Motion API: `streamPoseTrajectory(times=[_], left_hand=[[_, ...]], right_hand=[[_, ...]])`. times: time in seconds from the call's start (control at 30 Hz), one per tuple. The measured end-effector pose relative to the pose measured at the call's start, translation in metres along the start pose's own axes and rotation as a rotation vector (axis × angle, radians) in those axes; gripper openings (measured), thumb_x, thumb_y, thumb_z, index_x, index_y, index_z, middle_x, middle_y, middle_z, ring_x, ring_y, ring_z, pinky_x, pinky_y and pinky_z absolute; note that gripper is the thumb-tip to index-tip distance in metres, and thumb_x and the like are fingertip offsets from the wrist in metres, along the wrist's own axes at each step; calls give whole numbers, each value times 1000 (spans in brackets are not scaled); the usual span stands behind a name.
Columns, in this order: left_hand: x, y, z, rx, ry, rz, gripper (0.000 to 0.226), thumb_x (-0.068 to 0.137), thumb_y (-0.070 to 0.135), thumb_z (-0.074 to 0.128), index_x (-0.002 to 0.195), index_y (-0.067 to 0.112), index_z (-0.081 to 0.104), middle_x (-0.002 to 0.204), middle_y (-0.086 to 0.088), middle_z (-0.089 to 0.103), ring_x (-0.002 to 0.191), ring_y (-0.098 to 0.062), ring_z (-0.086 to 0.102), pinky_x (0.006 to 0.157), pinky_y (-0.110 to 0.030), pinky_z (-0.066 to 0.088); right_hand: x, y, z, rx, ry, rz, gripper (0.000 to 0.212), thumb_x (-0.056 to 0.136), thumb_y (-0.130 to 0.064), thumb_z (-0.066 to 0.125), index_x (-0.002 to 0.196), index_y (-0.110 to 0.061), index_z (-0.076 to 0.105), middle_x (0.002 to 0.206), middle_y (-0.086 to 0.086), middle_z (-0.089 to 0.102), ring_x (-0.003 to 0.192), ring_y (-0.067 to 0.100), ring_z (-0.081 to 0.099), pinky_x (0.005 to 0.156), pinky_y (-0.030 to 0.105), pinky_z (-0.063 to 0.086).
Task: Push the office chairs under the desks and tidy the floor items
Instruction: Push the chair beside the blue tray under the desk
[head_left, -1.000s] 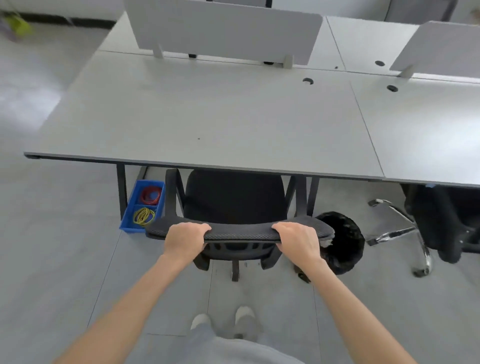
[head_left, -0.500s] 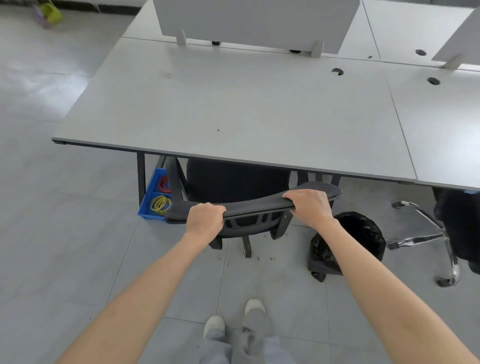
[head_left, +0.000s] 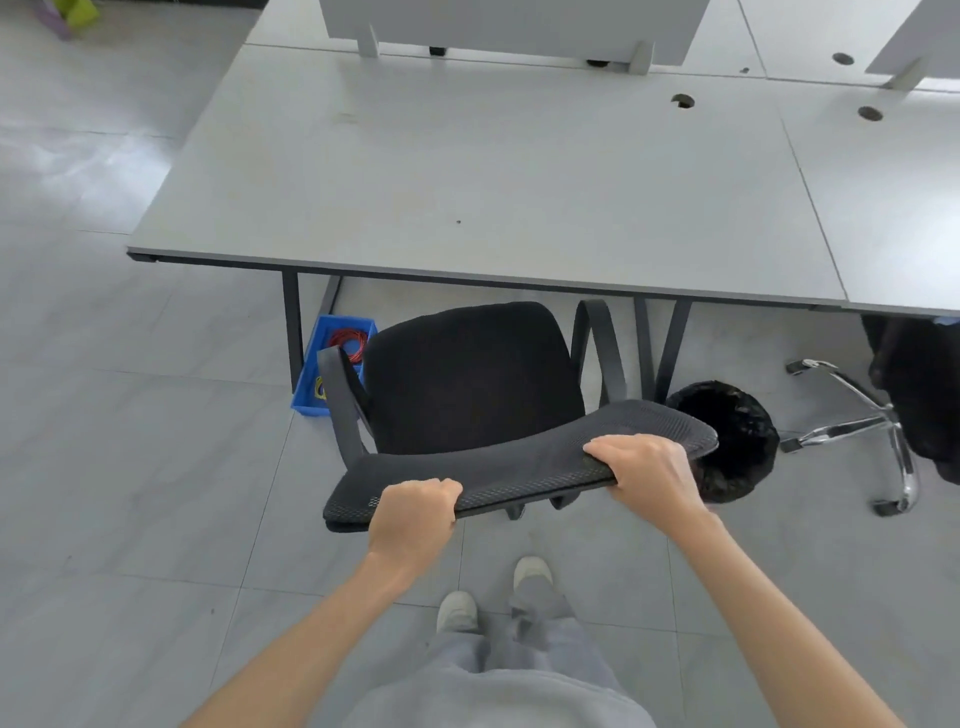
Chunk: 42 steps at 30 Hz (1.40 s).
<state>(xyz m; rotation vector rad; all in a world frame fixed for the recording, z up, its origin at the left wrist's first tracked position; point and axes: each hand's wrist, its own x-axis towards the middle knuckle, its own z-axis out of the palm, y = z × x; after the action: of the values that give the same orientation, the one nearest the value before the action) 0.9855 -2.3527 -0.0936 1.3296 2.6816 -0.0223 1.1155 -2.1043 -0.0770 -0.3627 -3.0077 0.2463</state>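
The black mesh-backed office chair (head_left: 470, 387) is sitting further out from under the grey laminate desk (head_left: 467, 171) than half a second ago, its seat now exposed and slewing clockwise; tucking is regressing. Left hand (head_left: 413, 514) and right hand (head_left: 647, 475) are gripping the backrest top, fingers curled over it. Beyond the right fingers a black-bagged round bin (head_left: 737, 441) is crowding the path; beyond the left, a blue plastic tray (head_left: 317, 395).

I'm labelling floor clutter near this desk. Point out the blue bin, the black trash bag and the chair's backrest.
blue bin (head_left: 311, 400): head view, near left wall.
black trash bag (head_left: 737, 431): head view, crinkled open top.
backrest (head_left: 519, 470): head view, mesh top edge between the hands.
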Motion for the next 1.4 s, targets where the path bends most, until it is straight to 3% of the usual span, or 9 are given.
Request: streamPoseTrajectory(times=[0.2, 0.43, 0.6, 0.7, 0.9, 1.03, 1.23, 1.3, 1.4], left_hand=[[-40, -62, -7, -55, 53, 148, 39, 36, 15, 87, 72, 20, 73, 57, 7, 69, 44, -15, 62, 37, -20, 49], [-44, -83, -12, -20, 21, 232, 38, 37, 18, 87, 72, 21, 74, 58, 7, 70, 44, -14, 63, 38, -19, 49], [-12, -78, -20, 39, 30, 227, 19, 48, 25, 79, 66, 24, 72, 51, 6, 67, 40, -16, 61, 37, -20, 48], [14, -83, -25, 30, 15, 170, 15, 57, 23, 70, 72, 21, 73, 54, 0, 69, 45, -23, 63, 42, -27, 51], [74, -79, -41, -34, -40, 195, 24, 82, 24, 55, 101, 20, 70, 85, -7, 74, 77, -32, 67, 68, -32, 52], [121, -59, -47, -37, -26, 183, 30, 90, 24, 48, 114, 20, 65, 98, -8, 73, 89, -30, 65, 74, -30, 48], [184, -12, -41, 5, -15, 168, 31, 91, 20, 43, 115, 18, 63, 95, -8, 73, 83, -29, 66, 72, -31, 51], [203, -8, -47, 30, -23, 158, 31, 92, 19, 43, 117, 19, 62, 95, -8, 73, 84, -29, 66, 71, -31, 51], [225, -9, -54, 55, -35, 151, 32, 91, 20, 45, 119, 20, 60, 96, -8, 72, 86, -30, 65, 72, -33, 50]], right_hand=[[-42, -75, 29, 19, -11, 93, 19, 52, -13, 59, 69, -18, 66, 61, -4, 66, 53, 23, 63, 45, 29, 51], [-49, -98, 29, -15, -32, 124, 23, 48, -10, 66, 70, -18, 66, 61, -4, 67, 52, 22, 62, 43, 29, 50], [-21, -79, 15, -52, -11, 144, 40, 37, -6, 80, 73, -22, 72, 66, -7, 72, 53, 21, 66, 41, 25, 49], [5, -68, 12, -55, -23, 148, 38, 40, -7, 84, 73, -19, 72, 64, -4, 71, 57, 22, 68, 41, 28, 51], [38, -38, 11, -64, -43, 192, 27, 54, -10, 78, 78, -20, 72, 69, -5, 73, 64, 21, 69, 45, 29, 51], [68, 2, 3, -89, -12, 197, 31, 51, -12, 82, 79, -21, 74, 67, -7, 73, 61, 20, 69, 42, 28, 50], [101, 86, -16, -95, -88, 185, 29, 68, -16, 74, 96, -23, 72, 87, -5, 75, 80, 21, 71, 58, 33, 56], [117, 100, -21, -113, -105, 176, 30, 79, -22, 64, 109, -25, 67, 100, -6, 73, 93, 20, 68, 69, 31, 54], [130, 109, -18, -82, -126, 205, 32, 85, -25, 55, 117, -26, 61, 109, -8, 69, 100, 18, 64, 75, 29, 50]])
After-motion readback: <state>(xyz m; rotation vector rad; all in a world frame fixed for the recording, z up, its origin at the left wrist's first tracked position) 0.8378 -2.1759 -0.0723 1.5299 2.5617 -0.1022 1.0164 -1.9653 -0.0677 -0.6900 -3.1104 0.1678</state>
